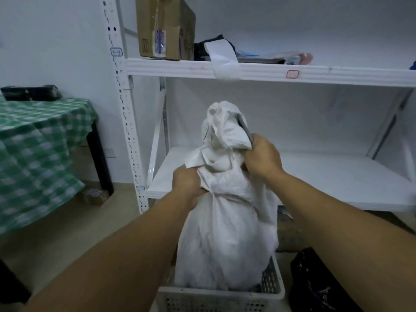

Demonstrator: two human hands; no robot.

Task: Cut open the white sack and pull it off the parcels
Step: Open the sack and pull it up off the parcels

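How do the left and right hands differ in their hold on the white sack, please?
The left hand grips the white sack at its cinched neck; the right hand grips higher, at the top flap. The right hand also holds a grey tool; the left hand none. Both clutch fabric.

- We find dim, even, cool-grey light, with soft shadow under the white metal shelf rack (270, 73).
- We note blur smearing the green checked tablecloth (33, 143).
- Our wide lens bends the rack's upright.
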